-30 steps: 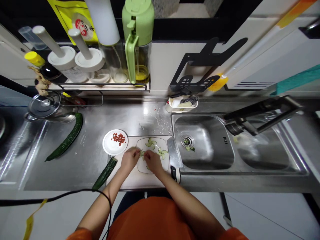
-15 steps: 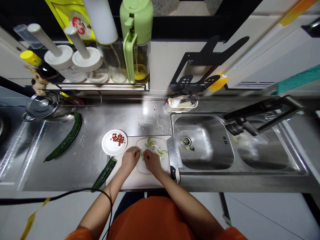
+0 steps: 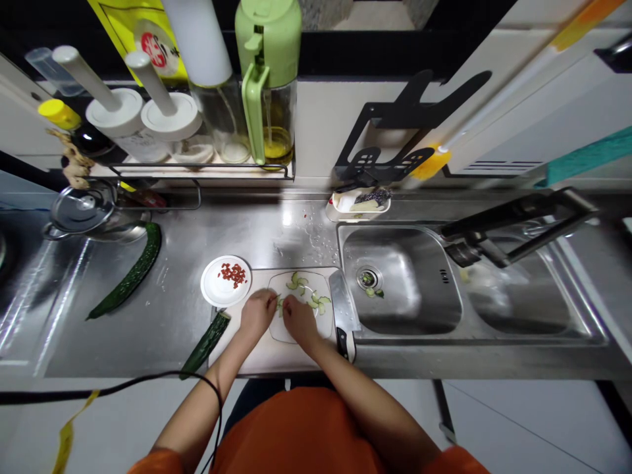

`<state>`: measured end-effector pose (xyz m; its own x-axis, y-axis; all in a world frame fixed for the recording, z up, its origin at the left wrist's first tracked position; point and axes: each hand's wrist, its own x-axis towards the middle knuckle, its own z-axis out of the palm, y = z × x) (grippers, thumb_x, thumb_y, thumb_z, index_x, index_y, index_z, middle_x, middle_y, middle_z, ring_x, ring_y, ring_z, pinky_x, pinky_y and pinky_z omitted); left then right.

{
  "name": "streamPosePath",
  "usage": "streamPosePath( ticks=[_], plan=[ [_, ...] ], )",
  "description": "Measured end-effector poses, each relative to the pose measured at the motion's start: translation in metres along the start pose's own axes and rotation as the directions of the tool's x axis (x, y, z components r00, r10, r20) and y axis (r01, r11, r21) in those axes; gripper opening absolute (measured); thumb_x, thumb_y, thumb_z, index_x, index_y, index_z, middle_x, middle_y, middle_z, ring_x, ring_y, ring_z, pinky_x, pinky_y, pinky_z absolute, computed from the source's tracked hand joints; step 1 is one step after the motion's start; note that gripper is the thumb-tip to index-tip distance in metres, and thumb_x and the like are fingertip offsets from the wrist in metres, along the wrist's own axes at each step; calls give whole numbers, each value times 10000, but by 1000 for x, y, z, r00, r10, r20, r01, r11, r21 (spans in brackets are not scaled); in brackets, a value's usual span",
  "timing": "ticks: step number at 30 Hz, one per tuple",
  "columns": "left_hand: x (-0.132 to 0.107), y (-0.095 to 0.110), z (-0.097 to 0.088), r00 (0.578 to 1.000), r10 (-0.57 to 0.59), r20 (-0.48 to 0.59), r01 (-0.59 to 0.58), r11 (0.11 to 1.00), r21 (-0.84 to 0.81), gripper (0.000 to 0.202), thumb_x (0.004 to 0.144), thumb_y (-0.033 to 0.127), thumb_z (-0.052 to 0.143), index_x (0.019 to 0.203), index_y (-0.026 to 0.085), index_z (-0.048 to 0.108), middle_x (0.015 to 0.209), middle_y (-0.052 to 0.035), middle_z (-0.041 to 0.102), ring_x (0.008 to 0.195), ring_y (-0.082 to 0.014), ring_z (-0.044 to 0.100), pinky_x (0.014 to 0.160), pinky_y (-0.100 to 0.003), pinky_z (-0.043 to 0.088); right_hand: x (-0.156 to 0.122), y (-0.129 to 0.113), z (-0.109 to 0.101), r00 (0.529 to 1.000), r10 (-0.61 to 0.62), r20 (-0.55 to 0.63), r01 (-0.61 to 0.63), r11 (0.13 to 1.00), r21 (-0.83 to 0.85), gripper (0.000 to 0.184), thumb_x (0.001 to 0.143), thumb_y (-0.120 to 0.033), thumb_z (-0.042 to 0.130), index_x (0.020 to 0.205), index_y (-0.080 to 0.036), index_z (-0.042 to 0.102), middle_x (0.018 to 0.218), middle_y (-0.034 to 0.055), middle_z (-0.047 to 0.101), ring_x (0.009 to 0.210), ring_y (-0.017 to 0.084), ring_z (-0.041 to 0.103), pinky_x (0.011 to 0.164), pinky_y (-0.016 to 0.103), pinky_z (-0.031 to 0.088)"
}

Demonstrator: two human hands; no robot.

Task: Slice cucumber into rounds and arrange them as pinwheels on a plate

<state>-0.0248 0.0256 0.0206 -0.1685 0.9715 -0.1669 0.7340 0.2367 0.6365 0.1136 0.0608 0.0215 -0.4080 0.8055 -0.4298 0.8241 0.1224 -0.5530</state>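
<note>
My left hand (image 3: pixel 259 312) and my right hand (image 3: pixel 300 320) are close together over a white square plate (image 3: pixel 323 326), fingers closed in pinches near its left side. Thin green cucumber slices (image 3: pixel 297 282) lie in small fans on that plate. Another fan of cucumber slices sits at its right, and a few show between my fingertips. Whatever each pinch holds is too small to make out. Under the plate is a white cutting board (image 3: pixel 251 352). A cleaver (image 3: pixel 344 304) rests along the right edge of the board. By my left forearm lies a cut cucumber (image 3: pixel 206 343).
A white round plate (image 3: pixel 211 293) with small red pieces stands left of the board. A whole cucumber (image 3: pixel 131 280) lies farther left. The double sink (image 3: pixel 405 276) with a black faucet (image 3: pixel 498 224) is at the right. Bottles and jars fill a rack (image 3: pixel 207 170) behind. A black cable (image 3: pixel 148 376) crosses my left arm.
My hands stay over the plate in nearly the same pinched pose; the right hand has shifted very slightly. Nothing else has visibly moved.
</note>
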Motion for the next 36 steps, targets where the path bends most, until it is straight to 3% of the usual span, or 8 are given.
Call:
streamPosePath(
  ticks=[10, 21, 31, 36],
  plan=[
    [0, -1, 2, 1000, 12, -10, -12, 1000, 25, 147, 823, 178, 485, 837, 202, 629, 816, -54, 624, 804, -179, 569, 744, -279, 421, 1, 0, 1, 1000, -11, 17, 12, 997, -79, 158, 903, -188, 414, 926, -193, 570, 755, 30, 662, 680, 153, 580, 591, 262, 248],
    [-2, -7, 6, 999, 46, -25, -45, 998, 42, 258, 834, 170, 485, 1060, 203, 605, 998, -84, 637, 941, -205, 568, 856, -328, 448, 1, 0, 7, 998, -58, 12, 59, 983, -175, 144, 884, -166, 437, 877, -174, 580, 821, 66, 642, 812, 189, 560, 659, 280, 298],
    [-4, -7, 5, 997, 70, -24, -69, 995, 68, 190, 869, 216, 465, 944, 203, 639, 923, -84, 630, 918, -204, 564, 820, -317, 453, -2, -2, 5, 996, -89, 6, 88, 976, -199, 176, 893, -175, 436, 886, -171, 612, 845, 76, 641, 859, 206, 534, 728, 297, 320],
    [-6, -18, -7, 987, 97, -128, -98, 995, 1, 205, 877, 235, 460, 941, 198, 652, 921, -77, 651, 904, -188, 574, 842, -303, 446, -8, 0, 3, 991, -135, -17, 128, 969, -210, 191, 898, -193, 431, 882, -175, 620, 839, 71, 642, 859, 210, 527, 727, 295, 329]
  ],
)
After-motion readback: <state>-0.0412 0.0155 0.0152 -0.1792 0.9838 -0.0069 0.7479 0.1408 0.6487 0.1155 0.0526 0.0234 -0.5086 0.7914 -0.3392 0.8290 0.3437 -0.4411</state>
